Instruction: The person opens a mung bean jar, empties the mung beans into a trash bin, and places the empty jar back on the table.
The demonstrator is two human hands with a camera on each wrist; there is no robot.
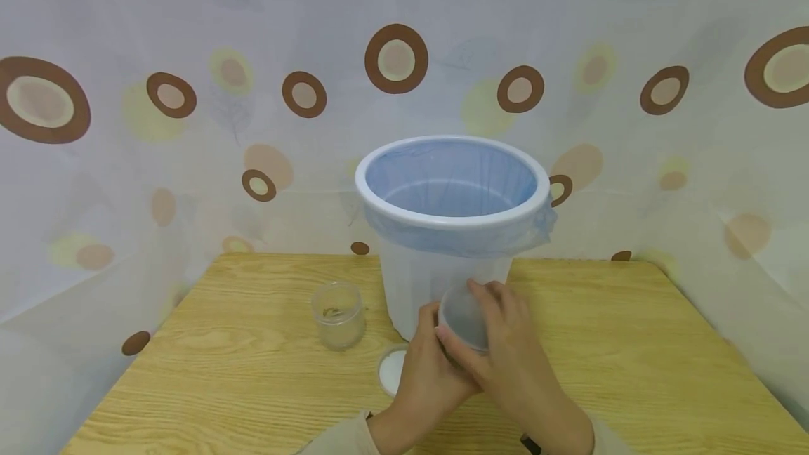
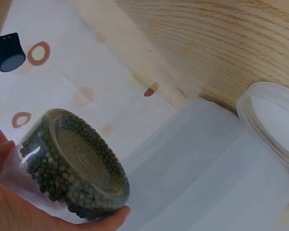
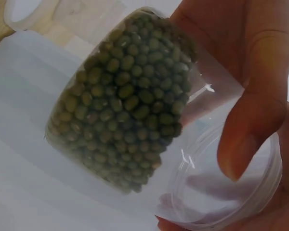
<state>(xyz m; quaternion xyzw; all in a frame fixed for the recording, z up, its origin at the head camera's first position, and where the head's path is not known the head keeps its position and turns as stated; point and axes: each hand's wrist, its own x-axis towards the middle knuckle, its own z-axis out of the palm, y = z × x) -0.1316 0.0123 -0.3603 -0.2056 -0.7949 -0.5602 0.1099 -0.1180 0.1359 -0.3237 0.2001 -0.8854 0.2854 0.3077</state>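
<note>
Both hands hold a clear plastic jar [image 1: 464,314] in front of the bin. Green mung beans [image 3: 120,96] fill its base end, which tilts away from the person. My left hand [image 1: 436,371] curls round the jar's side from the left. Thumb and fingers of my right hand [image 1: 508,343] grip across the round top end. Whether a see-through lid covers that end, I cannot tell. In the left wrist view the jar's bottom [image 2: 86,159] faces the camera, beans piled behind it.
A white bin [image 1: 417,286] lined with a blue bag stands behind the hands. Left of it sits another clear jar [image 1: 338,321] with a few brownish bits inside. A round lid [image 1: 390,372] with a white centre lies on the wooden table [image 1: 253,371]. Patterned cloth [image 1: 189,195] hangs behind.
</note>
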